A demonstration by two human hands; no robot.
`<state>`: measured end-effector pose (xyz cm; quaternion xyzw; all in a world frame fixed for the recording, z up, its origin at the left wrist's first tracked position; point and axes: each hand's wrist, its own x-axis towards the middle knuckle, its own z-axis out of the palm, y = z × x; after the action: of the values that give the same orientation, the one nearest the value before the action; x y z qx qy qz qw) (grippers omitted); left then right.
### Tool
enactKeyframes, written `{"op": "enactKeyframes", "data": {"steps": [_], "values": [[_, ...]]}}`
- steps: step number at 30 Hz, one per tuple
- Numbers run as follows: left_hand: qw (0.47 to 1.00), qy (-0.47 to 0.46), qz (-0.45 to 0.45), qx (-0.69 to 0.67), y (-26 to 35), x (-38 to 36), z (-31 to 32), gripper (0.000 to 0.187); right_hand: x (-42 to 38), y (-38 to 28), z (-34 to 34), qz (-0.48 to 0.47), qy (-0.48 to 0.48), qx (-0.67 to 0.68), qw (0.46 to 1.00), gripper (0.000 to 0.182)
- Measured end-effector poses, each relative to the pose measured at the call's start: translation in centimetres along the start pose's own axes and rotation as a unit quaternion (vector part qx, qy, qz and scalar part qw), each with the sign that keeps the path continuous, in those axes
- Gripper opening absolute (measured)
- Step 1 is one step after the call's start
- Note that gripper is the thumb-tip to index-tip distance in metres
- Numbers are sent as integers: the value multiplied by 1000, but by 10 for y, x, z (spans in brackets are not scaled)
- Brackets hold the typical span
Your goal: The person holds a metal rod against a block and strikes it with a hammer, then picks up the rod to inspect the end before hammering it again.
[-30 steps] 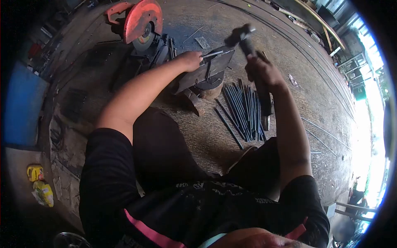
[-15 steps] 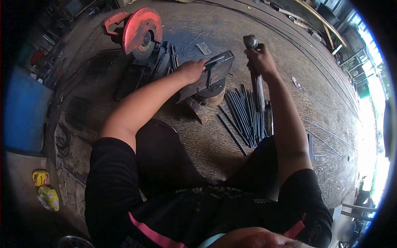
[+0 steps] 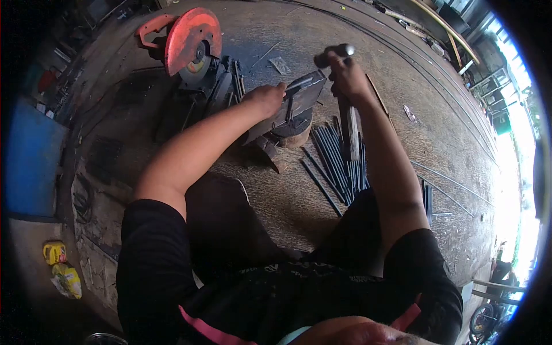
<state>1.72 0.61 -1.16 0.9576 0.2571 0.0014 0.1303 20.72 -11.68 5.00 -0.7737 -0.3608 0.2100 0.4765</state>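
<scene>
My right hand is wrapped around a hammer, close below its metal head; the wooden handle hangs down behind the wrist. My left hand is closed on the near end of a short metal rod. That rod lies along the top of a dark steel block, which sits on a wooden stump. The hammer head is just beyond the block's right end, apart from the rod. Below the stump, several dark metal rods lie in a loose bundle on the floor.
A red-guarded cut-off saw stands to the left of the stump. A small plastic packet lies behind the block. Long thin rods stretch over the floor at right. Yellow containers stand at far left.
My right hand has moved left and slightly up with the hammer, and the head has tilted, now nearer the block. My left hand keeps its hold on the rod.
</scene>
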Motion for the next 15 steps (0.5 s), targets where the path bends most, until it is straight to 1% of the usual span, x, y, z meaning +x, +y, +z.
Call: {"op": "enactKeyframes", "data": {"steps": [1,2,4,5,6,7,9,10,11,12,13,14,15], "values": [[1000,6,-10,2,4,-4,-2,32,-5,6,8,34,-21,-26,999,54],[1000,12,-21,6,7,-7,-5,32,-6,15,14,33,-21,-27,999,54],[1000,1,-11,3,4,2,-6,32,-18,11,22,-11,10,-89,996,48],[1000,-17,-5,-6,4,4,-1,32,-16,6,13,42,-28,-66,997,43],[1000,-18,-3,-7,7,3,-1,32,-14,0,7,43,-28,-67,996,43],[1000,-30,5,1,11,1,-3,30,-12,-9,3,-51,25,-51,997,42],[999,-46,13,4,11,-2,4,28,-16,-31,-8,-129,88,32,987,39],[1000,-16,20,12,7,1,15,26,-28,-59,-17,-118,101,99,983,38],[999,15,28,21,6,4,19,25,-37,-76,-22,-155,97,169,969,37],[999,16,29,20,10,3,15,25,-42,-85,-26,-189,93,238,948,37],[998,55,37,-9,14,1,11,24,-42,-84,-30,-219,91,272,933,35],[994,91,45,-37,17,-1,6,24,-41,-81,-33,-218,94,274,932,35],[994,88,45,-35,17,-1,7,24,-39,-76,-35,-201,87,256,941,36]]}}
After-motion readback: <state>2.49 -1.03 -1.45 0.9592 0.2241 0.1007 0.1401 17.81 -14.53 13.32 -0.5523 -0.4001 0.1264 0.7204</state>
